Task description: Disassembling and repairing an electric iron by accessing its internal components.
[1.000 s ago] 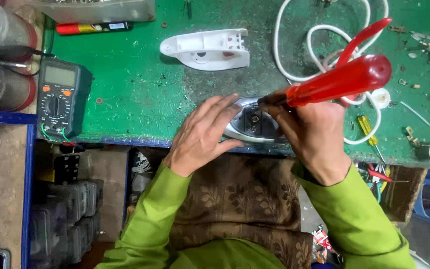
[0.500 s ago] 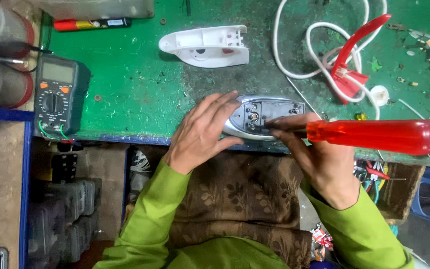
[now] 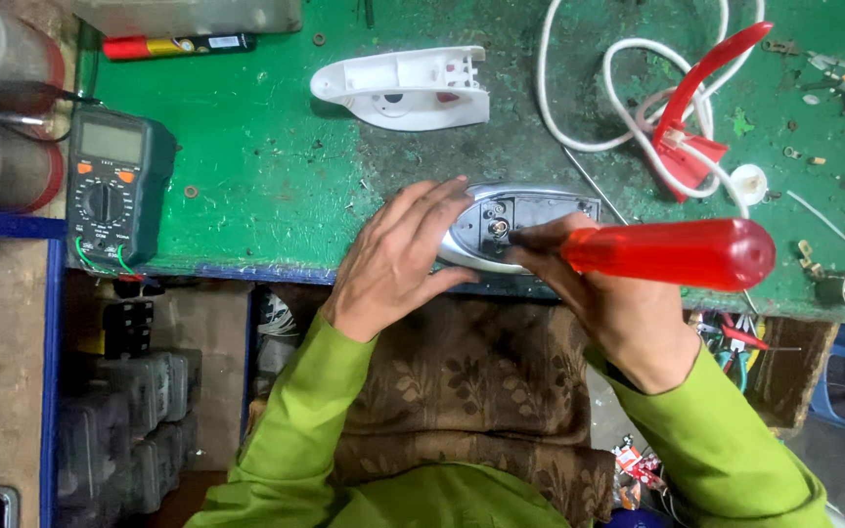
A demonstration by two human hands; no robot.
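Steadying the iron base (image 3: 530, 225) with our flat, open left hand (image 3: 398, 259), we grip the red-handled screwdriver (image 3: 672, 254) in our closed right hand (image 3: 613, 308) (tip at its metal).

left hand (image 3: 398, 259) lies flat, right hand (image 3: 618, 303) curled in grip

View: a single head-worn camera, no second view to share with.
Position: above the person's lap and the near edge of the scuffed green workbench top (image 3: 276, 176).
Direction: straight down, slightly forward.
Nearness: close; both forearms fill the lower frame.
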